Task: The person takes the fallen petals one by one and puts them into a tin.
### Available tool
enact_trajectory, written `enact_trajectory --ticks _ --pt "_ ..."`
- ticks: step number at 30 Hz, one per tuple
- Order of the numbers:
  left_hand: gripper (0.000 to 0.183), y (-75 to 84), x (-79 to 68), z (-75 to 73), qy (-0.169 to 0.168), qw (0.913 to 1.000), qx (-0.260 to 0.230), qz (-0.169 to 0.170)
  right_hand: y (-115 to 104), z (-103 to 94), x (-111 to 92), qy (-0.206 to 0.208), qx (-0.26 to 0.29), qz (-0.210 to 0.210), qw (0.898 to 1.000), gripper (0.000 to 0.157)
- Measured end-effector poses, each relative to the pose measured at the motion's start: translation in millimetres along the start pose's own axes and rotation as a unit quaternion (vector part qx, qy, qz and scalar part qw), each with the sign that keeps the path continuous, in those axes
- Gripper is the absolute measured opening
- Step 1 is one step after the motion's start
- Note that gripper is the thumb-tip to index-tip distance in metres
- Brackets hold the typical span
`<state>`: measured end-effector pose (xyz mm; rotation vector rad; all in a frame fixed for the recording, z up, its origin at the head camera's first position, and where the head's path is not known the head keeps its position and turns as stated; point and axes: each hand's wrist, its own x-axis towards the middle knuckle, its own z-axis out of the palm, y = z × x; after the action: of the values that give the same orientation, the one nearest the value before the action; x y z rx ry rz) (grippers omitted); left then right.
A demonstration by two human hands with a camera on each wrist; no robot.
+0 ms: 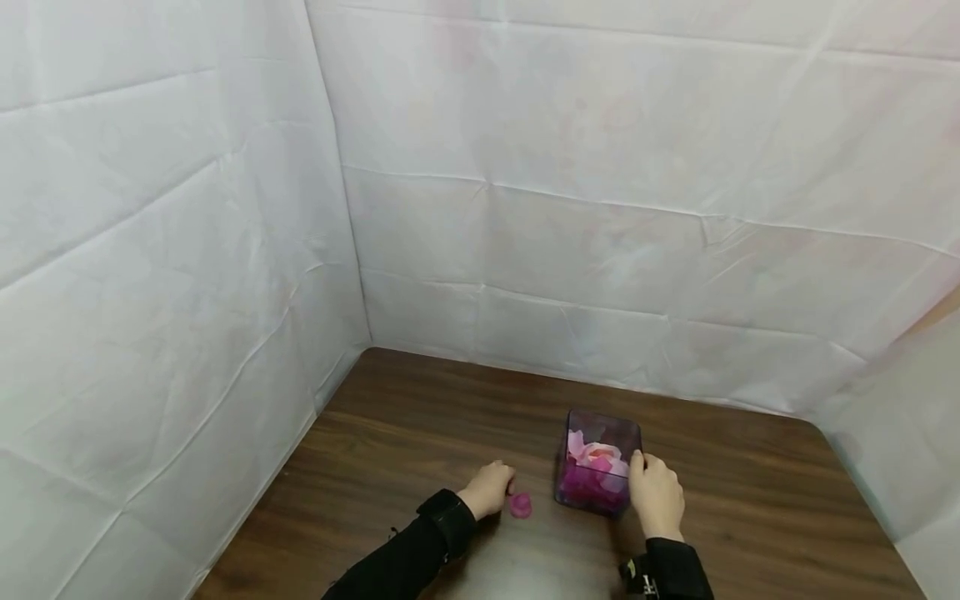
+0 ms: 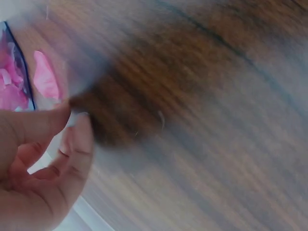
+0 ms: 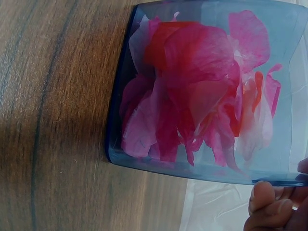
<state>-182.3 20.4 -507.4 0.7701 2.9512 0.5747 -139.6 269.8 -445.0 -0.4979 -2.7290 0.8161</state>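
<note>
A translucent, purple-tinted plastic box (image 1: 600,492) stands on the table with pink, red and white fabric-like petals (image 3: 197,82) inside. My right hand (image 1: 657,497) grips the box by its right rim; in the right wrist view its fingertips (image 3: 263,195) curl at the rim's edge. To the left of the box, one loose pink petal (image 1: 520,505) lies on the wood. Close beside that petal is my left hand (image 1: 487,489), its thumb and forefinger bent toward each other. In the left wrist view the petal (image 2: 46,76) shows beyond the fingertips, with nothing visible between them.
The dark brown wooden table (image 1: 420,417) has rounded back corners. Creased white sheets (image 1: 600,250) hang behind it and along the left and right sides. Black bands (image 1: 447,523) with gear sit on both wrists.
</note>
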Motion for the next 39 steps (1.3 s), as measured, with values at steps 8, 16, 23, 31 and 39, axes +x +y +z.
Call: enact_trajectory --ticks 8,16,23,31,39 --pt "0.011 7.1 3.5 0.2 0.006 1.0 -0.002 -0.005 -0.6 0.0 -0.3 -0.017 -0.003 0.007 1.0 0.049" --pt "0.011 14.6 7.0 12.2 0.009 0.9953 0.028 0.092 0.3 -1.3 -1.4 -0.011 -0.001 0.008 1.0 0.05" --pt "0.015 22.4 27.8 -4.7 0.06 0.9944 -0.03 0.081 0.4 -2.5 0.1 -0.015 -0.006 0.017 1.0 0.049" --pt "0.013 75.5 74.2 -63.6 0.158 0.9781 -0.116 0.071 2.0 -0.9 -0.1 -0.022 -0.008 0.012 1.0 0.049" --pt "0.016 112.1 90.8 -64.7 0.043 0.9942 -0.073 0.067 -0.6 1.7 1.5 -0.024 -0.007 0.008 1.0 0.049"
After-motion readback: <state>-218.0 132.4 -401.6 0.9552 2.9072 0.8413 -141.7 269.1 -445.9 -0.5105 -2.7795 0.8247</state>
